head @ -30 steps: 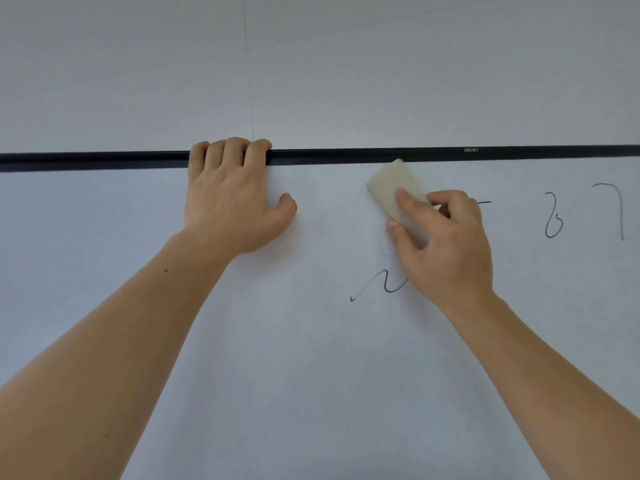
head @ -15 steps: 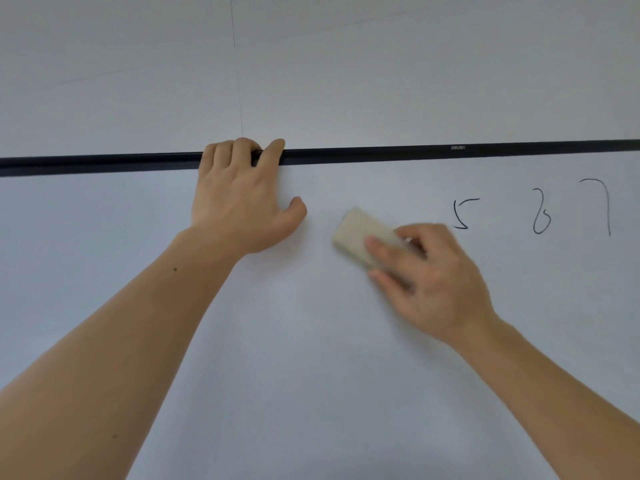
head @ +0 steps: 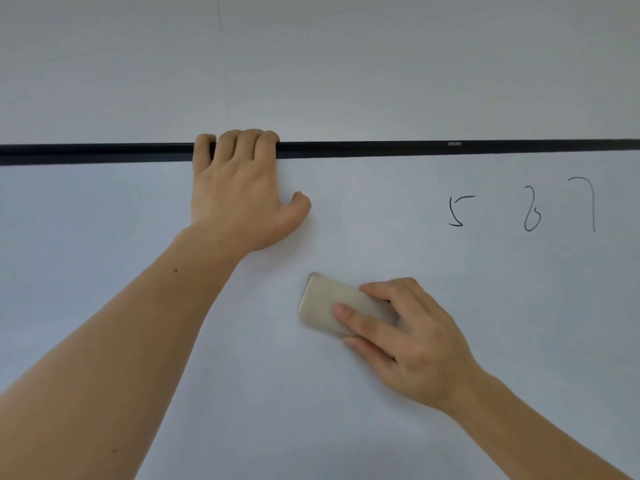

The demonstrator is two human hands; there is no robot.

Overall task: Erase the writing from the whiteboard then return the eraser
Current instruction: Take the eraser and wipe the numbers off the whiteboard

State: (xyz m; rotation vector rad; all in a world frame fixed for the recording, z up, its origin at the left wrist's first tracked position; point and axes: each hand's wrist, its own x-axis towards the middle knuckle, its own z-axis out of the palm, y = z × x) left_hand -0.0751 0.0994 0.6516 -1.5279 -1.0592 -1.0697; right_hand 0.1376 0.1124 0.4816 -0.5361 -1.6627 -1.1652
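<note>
The whiteboard [head: 138, 237] fills the lower part of the head view, with a black top frame [head: 381, 148]. My right hand [head: 412, 344] presses a beige eraser [head: 323, 304] flat against the board, below and right of my left hand. My left hand [head: 239, 192] hooks its fingers over the black frame, palm on the board. Black handwritten digits remain at the upper right: a 5 [head: 459, 211], a 6 [head: 531, 211] and a 7 [head: 587, 202]. No marks show under or around the eraser.
A pale wall [head: 346, 64] rises above the frame. The board surface left of and below my arms is blank white.
My right hand slid the eraser down and left from near the frame. The wavy stroke seen one second ago is gone, and the 5 it covered is uncovered. My left hand stays on the frame.
</note>
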